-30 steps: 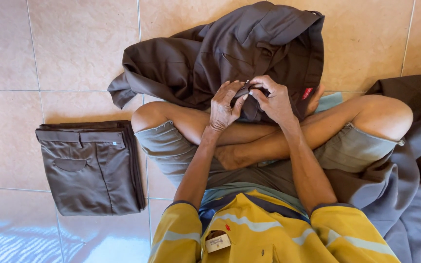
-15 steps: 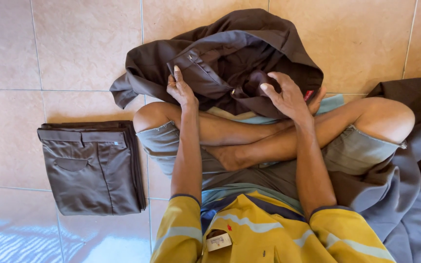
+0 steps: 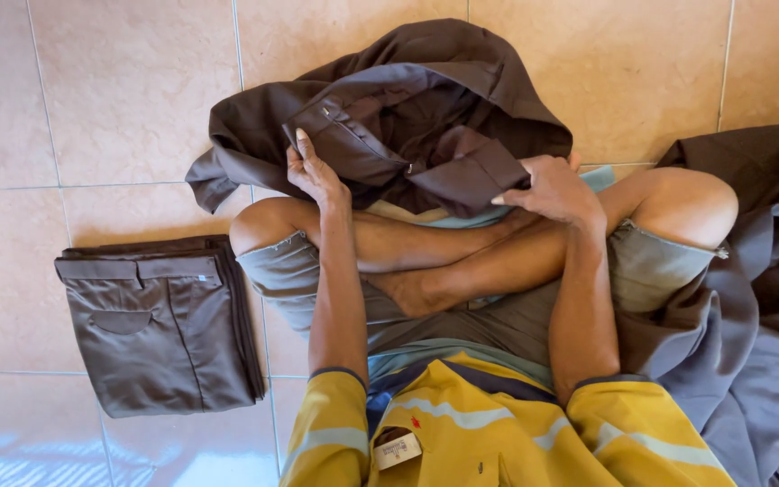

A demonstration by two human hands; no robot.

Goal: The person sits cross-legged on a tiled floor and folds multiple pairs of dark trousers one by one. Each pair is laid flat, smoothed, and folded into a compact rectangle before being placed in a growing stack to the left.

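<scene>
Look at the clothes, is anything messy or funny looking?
Yes. The brown trousers that the left hand and right hand grip at the waistband lie crumpled on the tiled floor, unlike the neatly folded trousers beside the knee. More dark clothes sit in a loose heap on the right.

Floor: large square ceramic tiles, beige-pink, with thin pale grout lines. Surface is glossy; bluish-white light reflects off the tiles at the lower left. A folded stack of brown trousers lies flat on the tiles. Heaped grey-brown fabric covers the floor at right.
</scene>
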